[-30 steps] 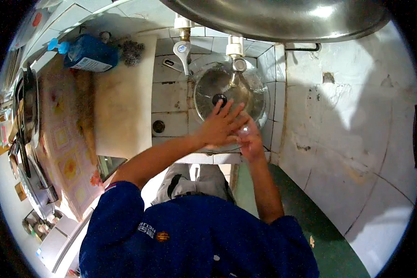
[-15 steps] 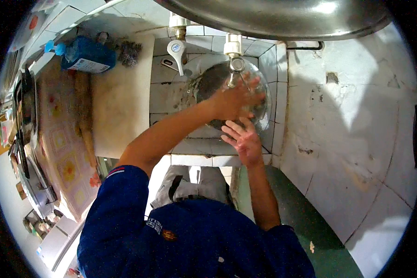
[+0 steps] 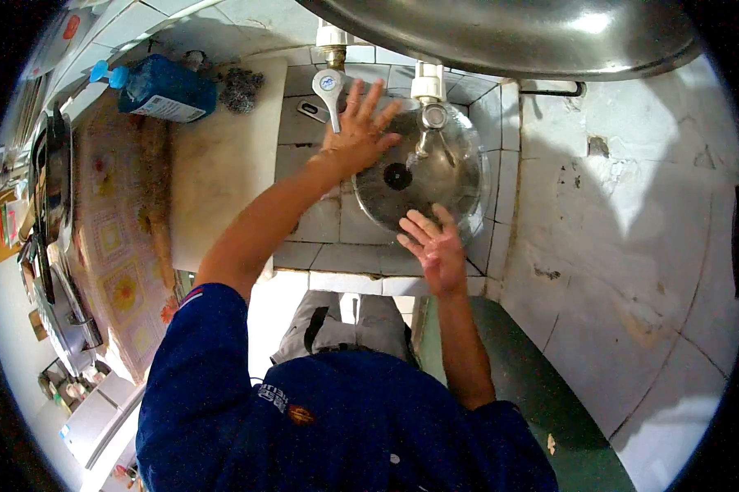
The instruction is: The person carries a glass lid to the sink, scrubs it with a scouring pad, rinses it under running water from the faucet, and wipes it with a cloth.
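My left hand (image 3: pixel 360 127), palm down with fingers spread, is over the left rim of a round steel sink basin (image 3: pixel 456 184). Its fingertips are close to the white lever handle (image 3: pixel 328 86) of a valve; I cannot tell if they touch it. My right hand (image 3: pixel 437 250) is turned palm up over the basin's front edge, fingers apart and slightly bent, holding nothing. Between and beyond the hands a metal tap (image 3: pixel 433 121) hangs over the basin. A dark round drain (image 3: pixel 397 176) shows in the bowl.
A large metal pan-like rim (image 3: pixel 533 37) juts in at the top. On the left ledge are a blue pump bottle (image 3: pixel 164 92) and a steel scourer (image 3: pixel 241 88). Tiled wall (image 3: pixel 624 230) stands to the right; a patterned cloth (image 3: pixel 111 238) covers the left surface.
My left hand has moved left, from under the tap above the right hand to near the lever handle, uncovering the basin and drain. My right hand has barely moved.
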